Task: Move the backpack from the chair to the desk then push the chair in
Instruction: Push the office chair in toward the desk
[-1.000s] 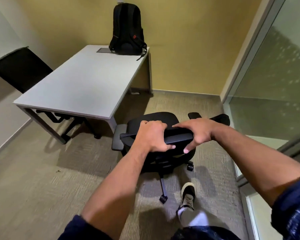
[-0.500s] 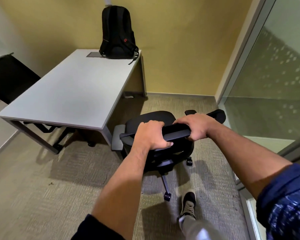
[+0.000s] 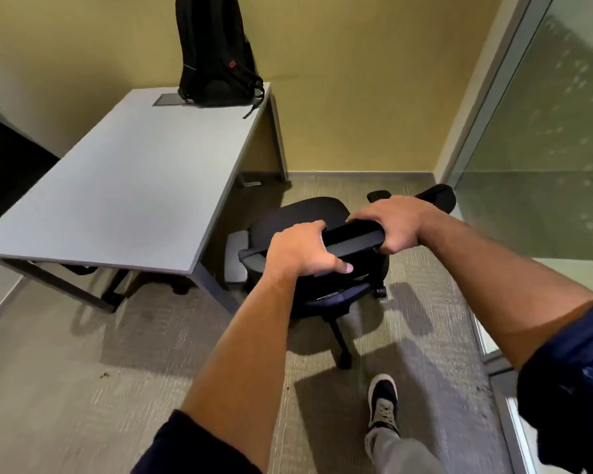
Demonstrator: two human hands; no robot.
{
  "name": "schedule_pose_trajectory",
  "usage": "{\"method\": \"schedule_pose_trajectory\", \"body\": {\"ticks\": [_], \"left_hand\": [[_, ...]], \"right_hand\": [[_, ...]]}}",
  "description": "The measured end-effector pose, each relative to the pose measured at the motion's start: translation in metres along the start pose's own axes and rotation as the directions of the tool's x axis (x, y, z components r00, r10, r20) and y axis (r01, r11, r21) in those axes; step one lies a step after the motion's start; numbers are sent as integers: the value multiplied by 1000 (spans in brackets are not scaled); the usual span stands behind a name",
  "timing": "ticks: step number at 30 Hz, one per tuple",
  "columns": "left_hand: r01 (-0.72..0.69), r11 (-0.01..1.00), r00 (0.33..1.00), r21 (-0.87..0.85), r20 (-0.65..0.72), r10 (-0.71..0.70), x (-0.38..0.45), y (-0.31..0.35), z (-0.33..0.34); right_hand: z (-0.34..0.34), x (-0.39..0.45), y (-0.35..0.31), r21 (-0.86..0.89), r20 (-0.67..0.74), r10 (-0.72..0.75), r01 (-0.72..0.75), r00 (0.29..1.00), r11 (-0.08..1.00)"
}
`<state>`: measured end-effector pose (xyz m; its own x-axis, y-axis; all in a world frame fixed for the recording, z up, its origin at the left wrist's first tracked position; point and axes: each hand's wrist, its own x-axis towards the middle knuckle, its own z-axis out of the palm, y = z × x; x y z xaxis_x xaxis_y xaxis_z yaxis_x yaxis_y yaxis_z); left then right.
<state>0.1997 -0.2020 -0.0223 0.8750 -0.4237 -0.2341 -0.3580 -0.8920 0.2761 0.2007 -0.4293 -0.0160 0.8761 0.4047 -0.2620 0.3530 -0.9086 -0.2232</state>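
Observation:
A black backpack (image 3: 213, 53) stands upright on the far end of the grey desk (image 3: 124, 186), leaning against the yellow wall. The black office chair (image 3: 302, 217) stands on the carpet just right of the desk's near right corner, its seat facing away from me. My left hand (image 3: 302, 251) grips the left part of the chair's backrest top. My right hand (image 3: 394, 224) grips the right part of the same bar. The chair's left armrest is close to the desk leg.
A second black chair (image 3: 7, 165) sits at the desk's left side. A glass partition (image 3: 541, 138) runs along the right, near the chair's right armrest. My shoe (image 3: 384, 401) is on the carpet behind the chair's wheeled base (image 3: 343, 354).
I have stepped forward and the chair has rolled nearer the desk's corner. My right hand closed fully over the backrest top.

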Motion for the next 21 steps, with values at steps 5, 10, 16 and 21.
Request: {"method": "schedule_pose_trajectory", "body": {"ticks": [5, 10, 16, 21], "left_hand": [[34, 999, 996, -11, 80, -33, 58, 3, -16], [83, 996, 988, -14, 135, -81, 118, 6, -33], [157, 987, 981, -37, 123, -152, 182, -1, -54], [205, 977, 966, -61, 170, -193, 229, -13, -75]], "right_hand": [[-23, 37, 38, -26, -5, -45, 44, 999, 999], [-47, 80, 77, -88, -14, -74, 72, 997, 994], [-73, 140, 119, -183, -12, -152, 147, 988, 972], [-85, 187, 149, -171, -45, -214, 203, 976, 964]]}}
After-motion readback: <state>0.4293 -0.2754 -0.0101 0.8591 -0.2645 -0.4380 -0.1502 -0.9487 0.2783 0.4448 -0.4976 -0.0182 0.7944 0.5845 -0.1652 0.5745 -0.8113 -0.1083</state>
